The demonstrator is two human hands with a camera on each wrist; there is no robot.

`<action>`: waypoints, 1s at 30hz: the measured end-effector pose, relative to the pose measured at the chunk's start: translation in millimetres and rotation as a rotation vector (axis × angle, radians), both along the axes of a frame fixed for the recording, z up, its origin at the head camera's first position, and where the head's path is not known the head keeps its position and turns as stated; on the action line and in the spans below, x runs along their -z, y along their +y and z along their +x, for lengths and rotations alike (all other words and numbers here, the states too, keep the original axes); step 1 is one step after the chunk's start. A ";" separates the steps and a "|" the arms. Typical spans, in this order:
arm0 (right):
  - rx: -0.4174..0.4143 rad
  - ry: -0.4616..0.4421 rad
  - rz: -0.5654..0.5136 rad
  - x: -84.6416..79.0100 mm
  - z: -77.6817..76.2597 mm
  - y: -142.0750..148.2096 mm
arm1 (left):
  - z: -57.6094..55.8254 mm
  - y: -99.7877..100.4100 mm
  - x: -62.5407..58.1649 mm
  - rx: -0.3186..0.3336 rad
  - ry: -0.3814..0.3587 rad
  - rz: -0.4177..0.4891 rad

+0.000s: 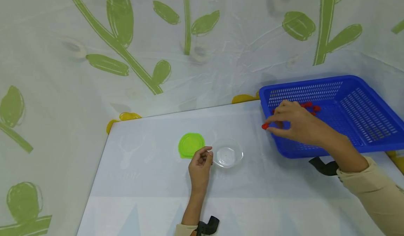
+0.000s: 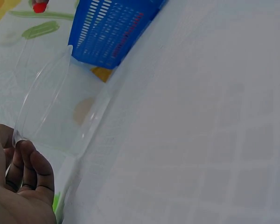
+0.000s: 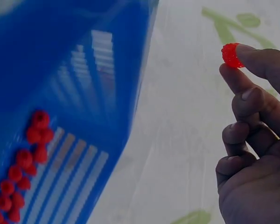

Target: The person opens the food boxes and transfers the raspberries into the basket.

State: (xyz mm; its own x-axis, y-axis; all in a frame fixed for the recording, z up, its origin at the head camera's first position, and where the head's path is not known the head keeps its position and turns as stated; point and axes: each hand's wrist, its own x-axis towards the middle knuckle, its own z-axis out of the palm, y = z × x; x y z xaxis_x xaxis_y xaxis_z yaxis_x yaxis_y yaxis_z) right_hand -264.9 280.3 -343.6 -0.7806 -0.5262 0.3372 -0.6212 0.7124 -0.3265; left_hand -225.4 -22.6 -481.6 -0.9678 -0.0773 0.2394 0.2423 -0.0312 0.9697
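Observation:
A red raspberry (image 3: 232,55) with a bumpy surface is pinched between the thumb and forefinger of my right hand (image 1: 295,123), over the near-left rim of the blue basket (image 1: 285,154). Several more raspberries (image 3: 23,158) lie inside that basket. My left hand (image 1: 201,164) grips the rim of a clear plastic bowl (image 1: 228,153) between thumb and fingers, at the bowl's left side. No berry shows in the bowl. Just left of the bowl, a bright green lid (image 1: 190,145) lies flat on the table, its near-right edge close to the left fingertips.
The white-covered table (image 1: 151,180) meets a flower-printed curtain (image 1: 221,64) along its back and left edges. The slotted basket takes up the table's right end, its raised walls standing beside the right forearm. Black straps with dark mounts (image 1: 208,225) sit on both wrists.

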 end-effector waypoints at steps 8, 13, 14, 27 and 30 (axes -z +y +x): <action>0.168 0.036 0.056 -9.0 -11.3 51.2 | 0.9 -0.6 -1.9 0.008 -0.021 0.006; 0.262 -0.070 0.089 -10.0 -16.9 74.0 | 1.3 -0.5 -1.7 0.013 -0.021 0.002; 0.284 -0.090 0.101 -9.7 -17.9 78.5 | 1.3 -0.2 -1.6 0.013 -0.016 -0.001; 0.393 -0.250 0.201 4.6 -42.0 129.4 | 0.9 -0.6 -0.7 0.017 -0.032 0.020; 0.394 -0.277 0.214 6.8 -47.2 138.7 | -2.1 -0.6 9.6 0.011 -0.033 0.022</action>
State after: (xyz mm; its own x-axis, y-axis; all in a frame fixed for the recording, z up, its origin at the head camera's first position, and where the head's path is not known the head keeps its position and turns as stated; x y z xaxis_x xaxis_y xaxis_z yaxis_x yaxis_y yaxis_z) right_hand -312.1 418.9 -350.4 -0.9778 -0.2092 0.0076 -0.2038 0.9434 -0.2618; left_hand -227.5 -23.2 -491.2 -0.9759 -0.0717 0.2060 0.2101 -0.0549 0.9761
